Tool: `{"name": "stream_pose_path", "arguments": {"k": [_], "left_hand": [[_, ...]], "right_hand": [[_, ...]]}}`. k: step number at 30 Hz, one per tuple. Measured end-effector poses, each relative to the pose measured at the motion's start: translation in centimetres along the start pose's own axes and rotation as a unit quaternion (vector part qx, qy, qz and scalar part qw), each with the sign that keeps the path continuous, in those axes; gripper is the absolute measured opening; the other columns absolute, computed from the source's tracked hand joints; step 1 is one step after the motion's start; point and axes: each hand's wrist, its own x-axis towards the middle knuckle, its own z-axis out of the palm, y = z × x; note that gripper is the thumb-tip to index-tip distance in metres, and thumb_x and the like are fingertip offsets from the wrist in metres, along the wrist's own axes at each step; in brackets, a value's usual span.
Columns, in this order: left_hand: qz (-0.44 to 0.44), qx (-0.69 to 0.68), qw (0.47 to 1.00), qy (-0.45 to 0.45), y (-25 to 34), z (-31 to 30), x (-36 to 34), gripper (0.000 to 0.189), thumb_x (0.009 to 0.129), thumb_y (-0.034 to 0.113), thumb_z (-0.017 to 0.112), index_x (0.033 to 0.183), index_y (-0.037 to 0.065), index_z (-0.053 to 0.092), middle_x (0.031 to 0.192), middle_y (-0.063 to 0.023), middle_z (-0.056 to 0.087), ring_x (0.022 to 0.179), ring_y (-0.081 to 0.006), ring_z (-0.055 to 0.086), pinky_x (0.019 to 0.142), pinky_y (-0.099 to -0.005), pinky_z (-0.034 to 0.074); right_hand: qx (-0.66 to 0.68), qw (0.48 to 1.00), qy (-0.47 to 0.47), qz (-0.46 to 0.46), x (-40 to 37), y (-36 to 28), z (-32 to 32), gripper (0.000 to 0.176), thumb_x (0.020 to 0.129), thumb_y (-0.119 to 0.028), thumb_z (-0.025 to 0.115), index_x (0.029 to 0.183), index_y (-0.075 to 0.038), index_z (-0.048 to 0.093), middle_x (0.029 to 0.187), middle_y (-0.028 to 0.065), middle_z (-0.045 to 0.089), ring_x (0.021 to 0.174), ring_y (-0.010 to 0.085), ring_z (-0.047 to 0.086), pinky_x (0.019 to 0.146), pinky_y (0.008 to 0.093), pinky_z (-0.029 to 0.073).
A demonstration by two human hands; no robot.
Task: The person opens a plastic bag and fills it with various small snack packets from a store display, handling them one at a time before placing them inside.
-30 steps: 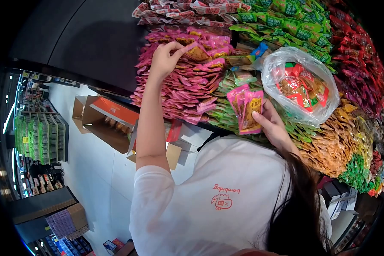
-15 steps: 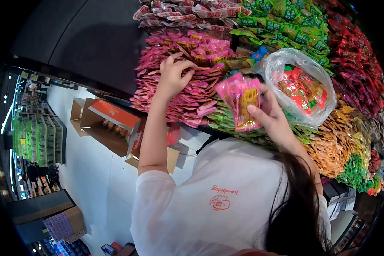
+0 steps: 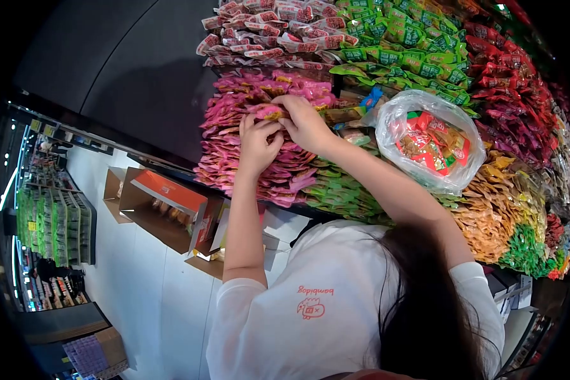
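Note:
Pink snack packets (image 3: 234, 149) stand packed in tight rows before me. My right hand (image 3: 303, 123) reaches across from the right, its fingers closed over pink packets with yellow labels (image 3: 272, 113) at the middle of these rows; its palm side is partly hidden. Close against it, my left hand (image 3: 259, 142) bends its fingers onto the same packets, thumb near the right hand's fingers. To the right of both hands, a clear plastic bag (image 3: 389, 136) lies open on the display, with red and green snack packets (image 3: 434, 142) inside.
White-and-red packets (image 3: 266, 31) and green packets (image 3: 405, 47) fill the far rows. Red packets (image 3: 503, 69) and orange ones (image 3: 484, 225) lie to the right. An open cardboard box (image 3: 164, 212) stands on the floor at left, beside the dark counter panel (image 3: 145, 76).
My right hand has moved left with the pink packets, from beside the plastic bag into the pink rows. My left hand has shifted slightly down and curled in beside it.

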Motion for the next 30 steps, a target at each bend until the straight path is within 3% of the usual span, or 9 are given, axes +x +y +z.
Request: {"name": "stream_pose_path", "arguments": {"k": [4, 5, 9, 12, 16, 20, 24, 26, 30], "left_hand": [[0.035, -0.065, 0.991, 0.111, 0.2, 0.5, -0.1, 0.015, 0.072, 0.007, 0.062, 0.085, 0.002, 0.065, 0.086, -0.0107, 0.064, 0.094, -0.0302, 0.053, 0.091, -0.0405, 0.041], [-0.069, -0.170, 0.975, 0.128, 0.7, 0.7, -0.4, 0.016, 0.070, 0.001, 0.061, 0.086, 0.000, 0.062, 0.089, -0.0104, 0.059, 0.094, -0.0292, 0.054, 0.087, -0.0394, 0.044], [0.000, -0.077, 0.971, 0.228, 1.8, 0.2, 0.8, 0.042, 0.072, 0.001, 0.063, 0.113, 0.003, 0.053, 0.109, -0.0143, 0.054, 0.109, -0.0293, 0.051, 0.093, -0.0383, 0.042], [0.023, -0.033, 0.997, 0.069, 2.0, 0.5, 1.4, 0.054, 0.080, 0.014, 0.065, 0.130, 0.010, 0.047, 0.125, -0.0133, 0.050, 0.125, -0.0343, 0.040, 0.109, -0.0598, 0.019], [0.019, 0.034, 0.999, 0.011, 2.7, -0.1, 1.5, 0.049, 0.088, 0.021, 0.058, 0.134, 0.013, 0.044, 0.126, -0.0113, 0.049, 0.125, -0.0339, 0.040, 0.107, -0.0642, 0.018], [0.017, 0.102, 0.994, -0.045, 3.3, 0.2, 2.1, 0.052, 0.093, 0.024, 0.053, 0.141, 0.015, 0.037, 0.136, -0.0122, 0.042, 0.131, -0.0329, 0.034, 0.109, -0.0652, 0.012], [0.050, 0.044, 0.994, 0.082, 6.8, 0.1, 3.0, 0.069, 0.083, 0.018, 0.062, 0.145, 0.012, 0.032, 0.137, -0.0126, 0.040, 0.133, -0.0350, 0.032, 0.109, -0.0657, 0.013], [0.106, -0.088, 0.983, 0.120, 9.8, 0.7, 3.1, 0.070, 0.080, 0.016, 0.065, 0.143, 0.006, 0.036, 0.129, -0.0159, 0.047, 0.118, -0.0325, 0.048, 0.102, -0.0478, 0.038], [-0.085, -0.368, 0.921, -0.094, 15.5, 3.5, 2.7, 0.077, 0.086, 0.032, 0.067, 0.144, 0.000, 0.028, 0.104, -0.0169, 0.062, 0.082, -0.0194, 0.063, 0.072, -0.0328, 0.052]], "right_hand": [[-0.107, 0.994, -0.007, 0.028, -0.4, -0.5, -1.1, 0.037, 0.077, -0.001, 0.063, 0.113, -0.001, 0.053, 0.114, 0.0198, 0.057, 0.105, 0.0393, 0.052, 0.091, 0.0451, 0.042], [-0.142, 0.987, -0.052, 0.061, -0.3, -0.7, -1.4, 0.036, 0.075, -0.003, 0.063, 0.110, 0.000, 0.055, 0.111, 0.0197, 0.059, 0.103, 0.0391, 0.053, 0.091, 0.0451, 0.042], [-0.218, 0.972, -0.086, 0.027, -0.5, -0.6, -0.8, 0.041, 0.074, -0.008, 0.061, 0.114, 0.002, 0.055, 0.117, 0.0224, 0.056, 0.109, 0.0401, 0.050, 0.096, 0.0453, 0.041], [-0.350, 0.935, -0.059, -0.020, -2.5, -3.5, -2.9, 0.050, 0.077, -0.011, 0.060, 0.124, 0.003, 0.051, 0.131, 0.0224, 0.047, 0.122, 0.0422, 0.042, 0.104, 0.0465, 0.036], [-0.341, 0.938, -0.057, -0.006, -4.9, -10.6, -12.5, 0.076, 0.066, -0.020, 0.078, 0.135, -0.014, 0.047, 0.144, 0.0165, 0.036, 0.136, 0.0449, 0.025, 0.109, 0.0588, 0.024], [-0.528, 0.837, -0.032, 0.143, -8.4, -10.2, -20.7, 0.087, 0.062, -0.031, 0.084, 0.139, -0.021, 0.044, 0.147, 0.0156, 0.033, 0.136, 0.0474, 0.024, 0.108, 0.0617, 0.022], [-0.468, 0.859, 0.060, 0.199, -14.1, -4.8, -25.8, 0.080, 0.071, -0.038, 0.079, 0.138, -0.011, 0.045, 0.140, 0.0172, 0.043, 0.130, 0.0388, 0.037, 0.103, 0.0507, 0.033], [-0.433, 0.860, 0.110, 0.249, -16.6, -2.7, -26.4, 0.076, 0.075, -0.039, 0.077, 0.136, -0.006, 0.046, 0.134, 0.0184, 0.050, 0.125, 0.0337, 0.046, 0.100, 0.0448, 0.040], [-0.135, 0.898, 0.175, 0.381, -18.1, -0.5, -26.8, 0.055, 0.083, -0.032, 0.072, 0.121, 0.004, 0.055, 0.100, 0.0117, 0.065, 0.089, 0.0165, 0.061, 0.079, 0.0286, 0.048]]}}
